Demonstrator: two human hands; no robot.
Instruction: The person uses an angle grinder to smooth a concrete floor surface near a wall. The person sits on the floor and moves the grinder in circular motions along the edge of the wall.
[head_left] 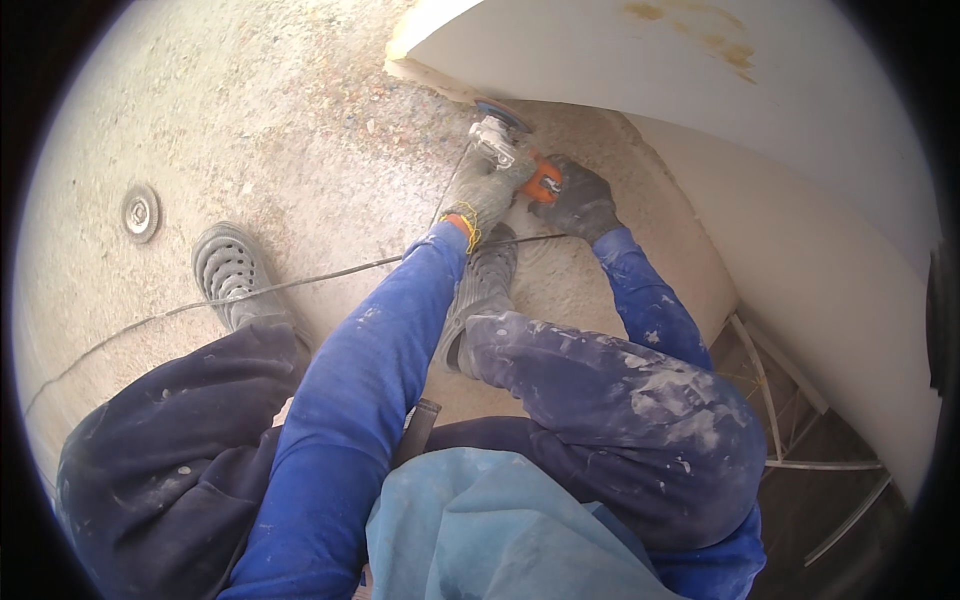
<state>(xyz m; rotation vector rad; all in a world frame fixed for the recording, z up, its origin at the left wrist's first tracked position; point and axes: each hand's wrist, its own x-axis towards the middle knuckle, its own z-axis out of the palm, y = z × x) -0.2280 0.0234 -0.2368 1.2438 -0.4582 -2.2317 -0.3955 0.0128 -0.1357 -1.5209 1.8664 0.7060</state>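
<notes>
My left hand [484,188], in a grey dusty work glove, is wrapped round the front part of an angle grinder [545,182] with an orange body. My right hand [581,200], in a darker glove, is closed on the grinder's rear end. Dust coats the metal head, and a dark-rimmed disc [503,116] sits at its front. That disc is at the lower edge of a large white curved panel [600,60]; whether they touch, I cannot tell. Both my arms reach forward in blue sleeves.
A black cable [330,275] crosses the rough, dusty floor [290,130] and passes over my left clog [228,270]. Another clog [490,275] lies below my hands. To the left is a round disc [141,213]. A metal frame [825,465] stands under the panel at right.
</notes>
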